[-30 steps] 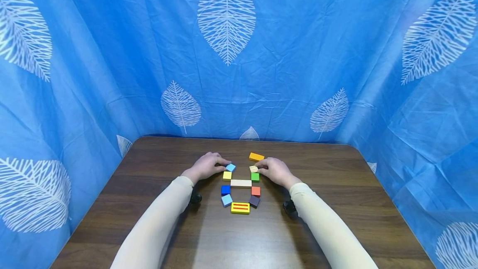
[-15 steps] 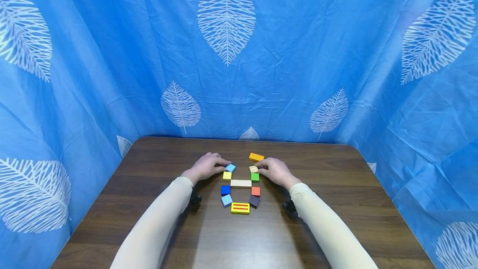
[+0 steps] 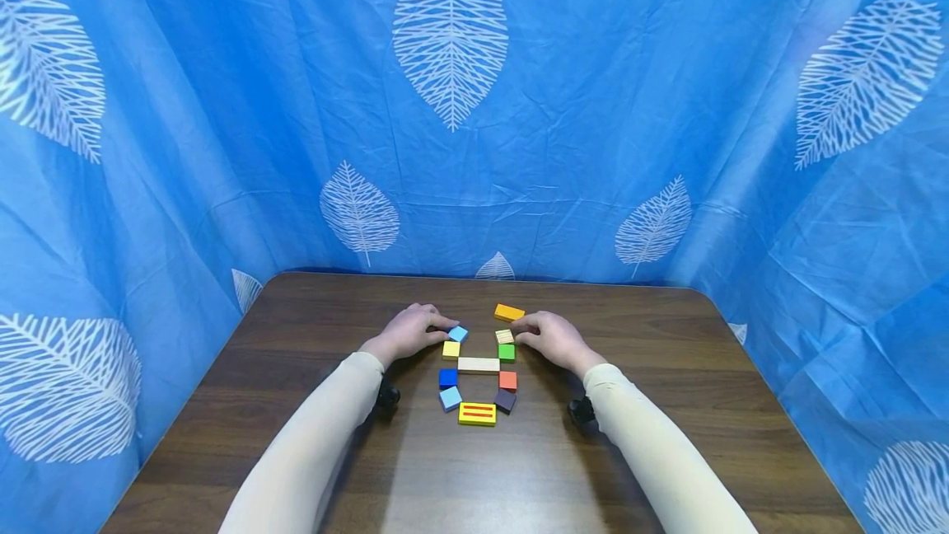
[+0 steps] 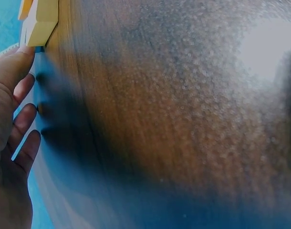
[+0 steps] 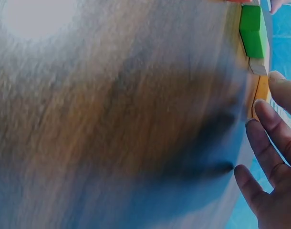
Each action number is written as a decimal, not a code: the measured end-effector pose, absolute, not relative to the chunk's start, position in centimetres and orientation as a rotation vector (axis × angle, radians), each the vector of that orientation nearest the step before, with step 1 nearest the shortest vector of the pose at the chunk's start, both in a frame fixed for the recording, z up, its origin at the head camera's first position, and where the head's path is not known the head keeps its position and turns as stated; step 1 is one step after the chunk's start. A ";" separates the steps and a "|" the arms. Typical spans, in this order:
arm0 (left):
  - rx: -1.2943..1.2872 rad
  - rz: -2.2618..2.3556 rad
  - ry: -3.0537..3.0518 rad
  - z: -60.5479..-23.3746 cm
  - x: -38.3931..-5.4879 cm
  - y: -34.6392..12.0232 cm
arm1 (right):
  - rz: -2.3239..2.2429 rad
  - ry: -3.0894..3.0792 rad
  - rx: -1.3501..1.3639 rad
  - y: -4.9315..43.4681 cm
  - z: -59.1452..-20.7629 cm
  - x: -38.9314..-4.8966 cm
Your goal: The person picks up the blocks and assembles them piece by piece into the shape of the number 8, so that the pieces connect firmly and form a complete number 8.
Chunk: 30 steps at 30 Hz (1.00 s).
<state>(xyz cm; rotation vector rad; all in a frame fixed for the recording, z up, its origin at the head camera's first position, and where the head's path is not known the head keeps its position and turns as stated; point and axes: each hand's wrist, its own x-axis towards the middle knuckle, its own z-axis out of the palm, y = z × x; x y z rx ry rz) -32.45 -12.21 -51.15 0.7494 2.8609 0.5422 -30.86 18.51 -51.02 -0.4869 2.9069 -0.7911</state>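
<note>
My left hand (image 3: pixel 409 331) pinches a light blue block (image 3: pixel 458 334) between thumb and index finger; in the left wrist view the thumb (image 4: pixel 14 67) hides most of that hold. Just in front of it lies a yellow block (image 3: pixel 451 349). On the other side, my right hand (image 3: pixel 552 338) is slightly apart from a pale wooden block (image 3: pixel 504 337), its fingers relaxed. A green block (image 3: pixel 507 353) touches the pale one's near side. Between the two columns stretches a long pale block (image 3: pixel 478 365).
Nearer me are a dark blue block (image 3: pixel 448 378), a second light blue block (image 3: pixel 450 399), a red-orange block (image 3: pixel 507 381), a dark block (image 3: pixel 505 400) and a yellow block with red stripes (image 3: pixel 477 414). An orange block (image 3: pixel 509 312) lies behind. A blue curtain (image 3: pixel 556 147) surrounds the wooden table (image 3: pixel 630 328).
My right hand has let go of the pale wooden block and shifted slightly to the right. The left hand and the blocks have stayed in place.
</note>
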 end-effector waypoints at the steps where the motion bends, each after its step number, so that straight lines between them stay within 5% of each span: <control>1: 0.749 0.542 2.862 -51.2 -32.5 -12.2 | -0.789 2.915 -0.482 18.6 -51.0 -30.9; 30: 0.723 0.602 2.844 -51.5 -32.5 -12.5 | -0.792 3.039 -0.212 19.1 -51.7 -32.1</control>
